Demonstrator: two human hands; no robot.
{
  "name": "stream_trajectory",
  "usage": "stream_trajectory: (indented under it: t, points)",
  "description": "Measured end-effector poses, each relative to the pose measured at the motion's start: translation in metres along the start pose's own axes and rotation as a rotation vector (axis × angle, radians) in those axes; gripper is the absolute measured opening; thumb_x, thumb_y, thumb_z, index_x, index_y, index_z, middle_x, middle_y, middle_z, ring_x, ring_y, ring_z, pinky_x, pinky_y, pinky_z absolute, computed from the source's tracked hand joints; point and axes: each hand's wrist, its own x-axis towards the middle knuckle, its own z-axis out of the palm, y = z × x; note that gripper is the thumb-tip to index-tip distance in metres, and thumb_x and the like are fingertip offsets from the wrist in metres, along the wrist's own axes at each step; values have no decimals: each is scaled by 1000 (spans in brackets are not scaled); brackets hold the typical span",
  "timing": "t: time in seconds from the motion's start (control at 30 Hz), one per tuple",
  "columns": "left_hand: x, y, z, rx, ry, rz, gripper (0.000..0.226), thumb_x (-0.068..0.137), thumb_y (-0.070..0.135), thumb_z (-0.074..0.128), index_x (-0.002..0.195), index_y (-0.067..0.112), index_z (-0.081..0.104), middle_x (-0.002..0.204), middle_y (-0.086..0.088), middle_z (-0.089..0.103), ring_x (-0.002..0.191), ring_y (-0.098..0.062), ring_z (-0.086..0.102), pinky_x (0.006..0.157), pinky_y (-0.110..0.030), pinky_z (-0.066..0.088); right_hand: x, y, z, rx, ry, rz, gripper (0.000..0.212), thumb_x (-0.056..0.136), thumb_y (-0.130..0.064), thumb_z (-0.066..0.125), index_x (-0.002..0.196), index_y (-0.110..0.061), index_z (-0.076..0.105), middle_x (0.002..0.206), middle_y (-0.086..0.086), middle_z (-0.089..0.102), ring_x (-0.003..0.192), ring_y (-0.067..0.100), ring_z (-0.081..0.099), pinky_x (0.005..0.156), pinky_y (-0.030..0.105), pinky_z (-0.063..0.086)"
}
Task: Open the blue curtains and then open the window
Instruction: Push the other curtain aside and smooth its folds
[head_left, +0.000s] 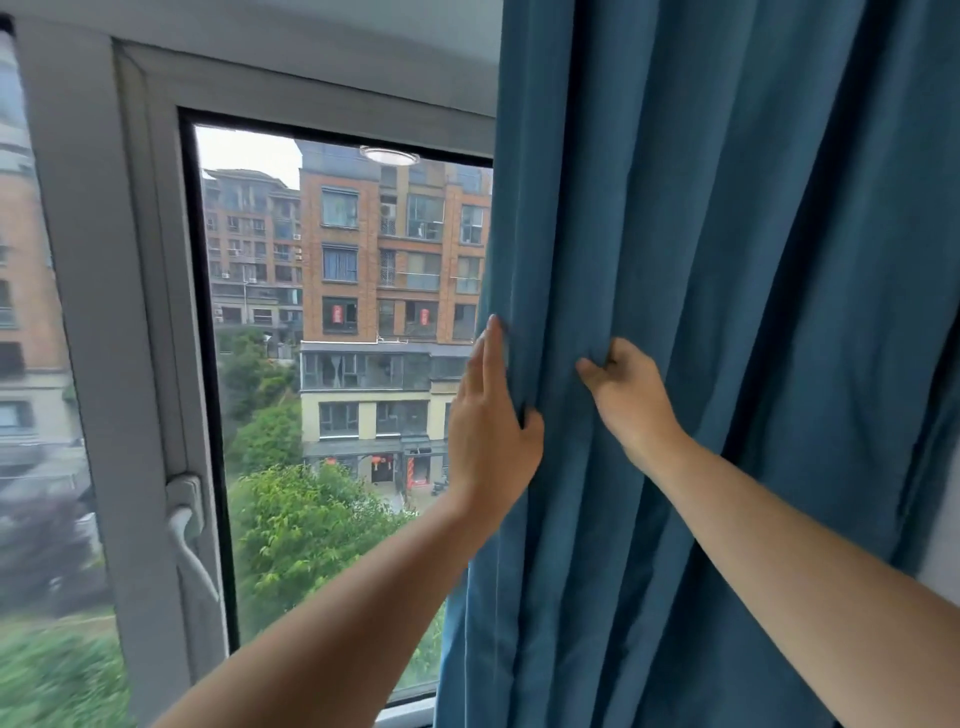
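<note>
Two grips work the blue curtain (727, 312), bunched in soft matte folds at the right. The right grip (623, 395) clenches a fold; the left grip (488, 415) seemingly pinches the edge. Curtain step is nearly done. Next: release, reach left, and turn the smooth white lever handle (184, 519); the window (337, 312) looks closed.

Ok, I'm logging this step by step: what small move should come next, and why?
Probably push the blue curtain rightward: the left hand and right hand both grip its folds, it covers the right edge of the window, and the handle is untouched.
</note>
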Motion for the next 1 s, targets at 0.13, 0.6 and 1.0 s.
stream_trajectory:
  t: [0.13,0.6,1.0]
  points:
    - [6,-25,-11,204,182,89,69,75,3,63,135,19,33,150,-12,26,135,-32,31,108,-43,29,-2,5,8,-6,64,-52,13,92,-12,51,85,-2,46,75,14,49,67,27,47,63,33,49]
    - [32,-49,-21,-15,127,-100,63,87,13,56,144,17,29,131,-7,54,119,-27,48,98,-43,43,-10,5,40,-39,189,-71,4,91,-1,43,88,-2,46,80,-2,52,70,10,49,55,10,42]
    - [13,-47,-16,-105,-140,129,39,90,12,53,56,16,34,47,8,29,46,-14,26,48,-27,24,-17,-27,32,38,143,-37,25,86,-23,50,72,-3,43,71,15,42,64,29,39,57,38,46]
